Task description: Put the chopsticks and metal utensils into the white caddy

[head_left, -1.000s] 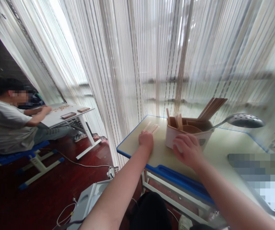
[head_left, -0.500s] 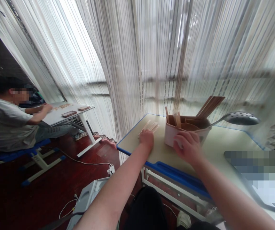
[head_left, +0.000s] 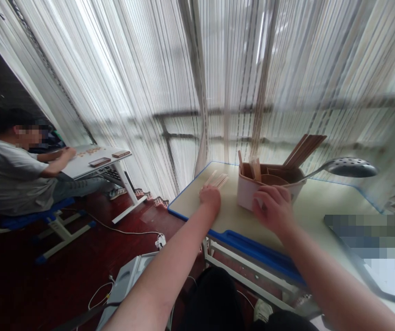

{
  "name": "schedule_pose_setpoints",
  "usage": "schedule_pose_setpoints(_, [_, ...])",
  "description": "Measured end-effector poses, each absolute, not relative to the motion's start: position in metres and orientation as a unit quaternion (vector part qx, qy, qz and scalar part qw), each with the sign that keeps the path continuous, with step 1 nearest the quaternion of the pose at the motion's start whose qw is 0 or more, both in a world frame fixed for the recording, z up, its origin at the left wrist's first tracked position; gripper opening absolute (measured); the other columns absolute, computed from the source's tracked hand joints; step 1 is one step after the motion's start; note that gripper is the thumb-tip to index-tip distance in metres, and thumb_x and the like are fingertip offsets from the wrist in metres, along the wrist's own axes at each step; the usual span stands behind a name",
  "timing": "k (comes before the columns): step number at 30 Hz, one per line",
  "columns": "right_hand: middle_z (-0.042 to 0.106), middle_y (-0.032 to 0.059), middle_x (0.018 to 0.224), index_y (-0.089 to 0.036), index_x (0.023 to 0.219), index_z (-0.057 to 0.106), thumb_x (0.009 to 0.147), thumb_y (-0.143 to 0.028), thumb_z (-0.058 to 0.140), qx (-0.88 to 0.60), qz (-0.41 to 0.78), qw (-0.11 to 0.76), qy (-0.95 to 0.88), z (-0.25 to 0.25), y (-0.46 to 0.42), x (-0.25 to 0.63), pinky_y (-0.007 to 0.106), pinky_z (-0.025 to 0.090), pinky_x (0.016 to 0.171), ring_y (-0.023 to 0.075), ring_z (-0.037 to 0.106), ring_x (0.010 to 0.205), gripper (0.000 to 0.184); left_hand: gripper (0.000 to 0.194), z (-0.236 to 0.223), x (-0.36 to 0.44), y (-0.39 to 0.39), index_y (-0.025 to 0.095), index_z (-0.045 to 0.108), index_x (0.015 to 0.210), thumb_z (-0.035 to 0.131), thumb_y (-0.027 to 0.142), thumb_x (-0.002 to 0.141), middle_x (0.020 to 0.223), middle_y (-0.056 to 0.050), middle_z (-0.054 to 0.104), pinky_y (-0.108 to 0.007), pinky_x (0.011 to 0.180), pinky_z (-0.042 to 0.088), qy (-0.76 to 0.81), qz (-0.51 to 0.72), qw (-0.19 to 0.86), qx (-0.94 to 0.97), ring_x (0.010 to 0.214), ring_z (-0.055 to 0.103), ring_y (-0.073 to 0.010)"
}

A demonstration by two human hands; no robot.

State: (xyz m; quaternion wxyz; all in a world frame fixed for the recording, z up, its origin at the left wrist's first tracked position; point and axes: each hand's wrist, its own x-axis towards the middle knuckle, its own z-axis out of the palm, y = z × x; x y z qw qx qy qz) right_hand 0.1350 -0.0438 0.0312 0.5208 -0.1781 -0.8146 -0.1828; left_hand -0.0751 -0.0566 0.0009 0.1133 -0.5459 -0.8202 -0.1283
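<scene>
On the small cream table (head_left: pixel 307 220), my left hand (head_left: pixel 210 202) is closed over the near end of a bundle of thin pale sticks (head_left: pixel 221 180). The far ends of the sticks stick out beyond my knuckles. My right hand (head_left: pixel 276 207) is in front of a pale utensil holder (head_left: pixel 246 191) with a brown inside, its fingers curled towards the thumb. Whatever those fingers hold, if anything, is hidden. Brown chopsticks (head_left: pixel 302 151) lean out of the holder at the back right, and a metal skimmer (head_left: pixel 349 167) rests over its right side. Shorter wooden pieces (head_left: pixel 255 170) stand at its left.
A blue raised edge (head_left: pixel 252 250) runs along the table's near side, with a string curtain (head_left: pixel 232 69) behind. A dark-edged, blurred-out object lies at the right. To the left, a person (head_left: pixel 11 170) sits at a white table (head_left: pixel 80 168). A cable (head_left: pixel 125 233) crosses the floor.
My right hand's fingers have curled in slightly by the holder. My left hand stays at the sticks. The curtain has shifted, showing more of the window frame.
</scene>
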Motion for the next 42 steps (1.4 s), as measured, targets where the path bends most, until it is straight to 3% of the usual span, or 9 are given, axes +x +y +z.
schedule_pose_setpoints(29, [0.063, 0.0038, 0.091, -0.021, 0.084, 0.057, 0.073, -0.017, 0.059, -0.174, -0.188, 0.517, -0.817, 0.033, -0.044, 0.136, 0.035, 0.037, 0.087, 0.0187, 0.052, 0.089, 0.012, 0.028, -0.007, -0.077, -0.055, 0.007, 0.056, 0.104, 0.035, 0.012, 0.085, 0.104, -0.019, 0.057, -0.039, 0.082, 0.042, -0.816, -0.158, 0.139, -0.538, 0.101, 0.053, -0.0266])
schedule_pose_setpoints(34, [0.063, 0.0040, 0.091, -0.021, 0.084, 0.058, 0.072, -0.017, 0.061, -0.178, -0.188, 0.521, -0.813, 0.033, -0.044, 0.137, 0.035, 0.038, 0.086, 0.0195, 0.053, 0.089, 0.013, 0.031, -0.001, -0.075, -0.060, 0.011, 0.055, 0.105, 0.029, 0.009, 0.087, 0.101, -0.016, 0.059, -0.039, 0.080, 0.042, -0.831, -0.177, 0.164, -0.501, 0.097, 0.054, -0.0249])
schedule_pose_setpoints(42, [0.063, 0.0046, 0.093, -0.021, 0.087, 0.058, 0.072, -0.016, 0.061, -0.184, -0.180, 0.519, -0.815, 0.034, -0.044, 0.137, 0.036, 0.039, 0.087, 0.0204, 0.053, 0.090, 0.016, 0.027, 0.038, -0.094, -0.091, 0.016, 0.062, 0.092, 0.035, 0.016, 0.088, 0.090, -0.010, 0.063, -0.036, 0.077, 0.041, -0.802, -0.209, 0.174, -0.532, 0.088, 0.056, -0.0223])
